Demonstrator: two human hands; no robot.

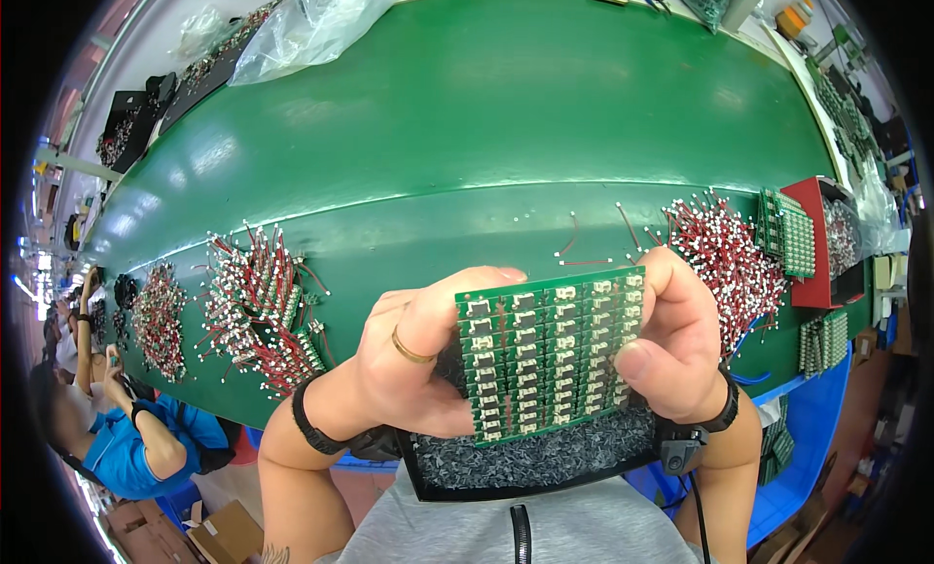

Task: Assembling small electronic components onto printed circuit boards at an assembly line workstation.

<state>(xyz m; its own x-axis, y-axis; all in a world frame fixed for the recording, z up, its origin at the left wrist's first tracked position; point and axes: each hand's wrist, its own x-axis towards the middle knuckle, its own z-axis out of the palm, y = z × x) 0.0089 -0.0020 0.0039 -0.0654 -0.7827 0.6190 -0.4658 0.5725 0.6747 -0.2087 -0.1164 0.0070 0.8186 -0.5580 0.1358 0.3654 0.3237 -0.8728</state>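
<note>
Between my two hands is a green circuit board panel (545, 360), tilted up toward me, with rows of small black and cream components. My left hand (413, 355) grips its left edge, thumb and fingers closed on it; a ring sits on one finger. My right hand (676, 340) pinches the right edge, with the thumb on the front face. Below the panel, close to my body, lies a black tray (530, 481) filled with small grey bits. Part of the tray is hidden behind the panel and my hands.
Left on the green table (486, 107) are wired boards (263, 311) and another pile (159, 316). At right lie red-and-white wires (725, 262), stacked panels (786, 233) and a red box (817, 282). A plastic bag (302, 29) rests at the back. A co-worker (146, 447) sits at far left.
</note>
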